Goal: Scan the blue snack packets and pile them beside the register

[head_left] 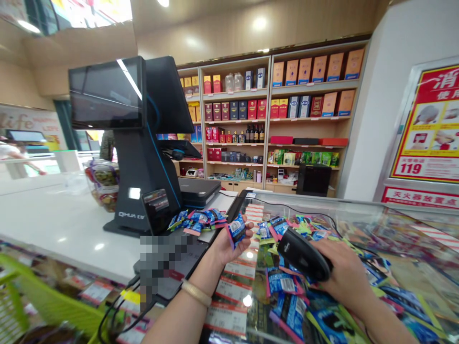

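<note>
My left hand [224,246], with a gold bangle on its wrist, holds up a small blue snack packet [237,230] with pink edges; a white label faces me. My right hand [344,265] is wrapped round a black barcode scanner [304,255], whose head points left toward the packet. Under and around the scanner, many loose blue packets with pink or green edges [289,313] lie spread over the glass counter [251,267]. A smaller pile of such packets [201,220] rests on the left, at the foot of the cash register.
A black two-screen cash register [143,157] stands on the white counter [71,224], with a clear jar of goods [103,184] behind it. The scanner's cable [304,210] crosses the glass. A green basket [53,306] sits lower left. Shelves of boxes [236,112] line the back wall.
</note>
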A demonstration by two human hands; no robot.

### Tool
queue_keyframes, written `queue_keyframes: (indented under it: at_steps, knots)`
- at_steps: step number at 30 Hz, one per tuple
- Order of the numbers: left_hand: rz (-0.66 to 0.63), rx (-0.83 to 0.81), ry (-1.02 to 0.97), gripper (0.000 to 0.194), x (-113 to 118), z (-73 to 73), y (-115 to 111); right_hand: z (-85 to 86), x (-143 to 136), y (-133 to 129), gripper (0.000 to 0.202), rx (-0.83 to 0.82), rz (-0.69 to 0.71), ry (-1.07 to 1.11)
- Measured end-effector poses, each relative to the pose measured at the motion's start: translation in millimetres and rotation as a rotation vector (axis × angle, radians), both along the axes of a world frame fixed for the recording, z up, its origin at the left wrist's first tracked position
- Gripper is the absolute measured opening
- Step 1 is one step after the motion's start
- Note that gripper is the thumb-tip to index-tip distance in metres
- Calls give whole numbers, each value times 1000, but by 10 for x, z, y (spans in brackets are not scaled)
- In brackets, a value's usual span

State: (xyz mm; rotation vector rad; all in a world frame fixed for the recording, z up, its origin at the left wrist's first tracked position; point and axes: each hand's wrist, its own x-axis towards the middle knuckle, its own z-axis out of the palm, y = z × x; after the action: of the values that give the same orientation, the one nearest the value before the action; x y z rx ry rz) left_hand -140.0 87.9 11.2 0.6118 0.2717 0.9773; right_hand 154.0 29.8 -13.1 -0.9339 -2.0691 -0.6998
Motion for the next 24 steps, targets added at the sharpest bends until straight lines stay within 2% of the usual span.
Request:
queue_keyframes:
  at_steps: [4,10,16,24]
  knots:
    - [88,-9,28,8,35,-1,0,68,-122,-95,21,-62,51,74]
    - [279,210,249,26,147,-77,1,138,-275,-191,17,-129,164,76]
    - [297,263,325,32,166,-96,2,123,-277,-182,18,-189,135,81]
    - [298,246,320,25,167,-84,-19,119,-276,-200,20,-220,126,80]
